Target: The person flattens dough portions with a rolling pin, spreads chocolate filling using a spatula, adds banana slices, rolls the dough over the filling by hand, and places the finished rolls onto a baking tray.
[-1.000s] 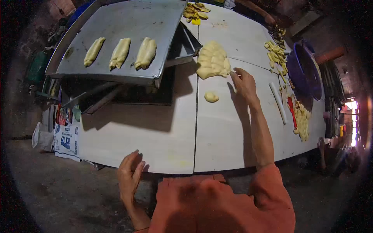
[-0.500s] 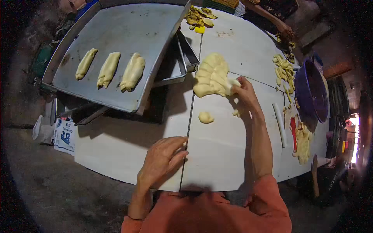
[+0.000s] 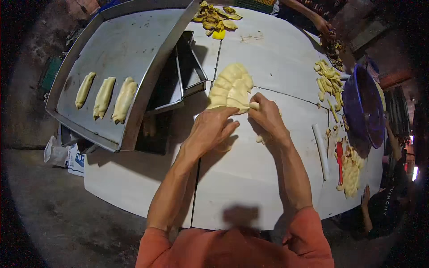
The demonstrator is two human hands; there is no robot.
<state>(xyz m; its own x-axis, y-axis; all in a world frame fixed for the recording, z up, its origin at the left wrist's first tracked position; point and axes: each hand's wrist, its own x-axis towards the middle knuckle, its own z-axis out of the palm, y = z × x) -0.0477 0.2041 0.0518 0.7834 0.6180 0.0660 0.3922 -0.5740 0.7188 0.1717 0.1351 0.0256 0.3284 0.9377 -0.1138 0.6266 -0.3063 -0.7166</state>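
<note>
While right hand (image 3: 267,117) pinches dough (image 3: 232,87) at near right edge, left hand (image 3: 211,128) touches near edge, thumb spread from fingers; most dough lies beyond both.

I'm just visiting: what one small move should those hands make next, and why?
Perhaps the right hand should gently draw its bit of dough away while the left hand steadies the dough slab: the right fingers seem to pinch at the slab's near edge, and the left fingertips lie close by there.
</note>
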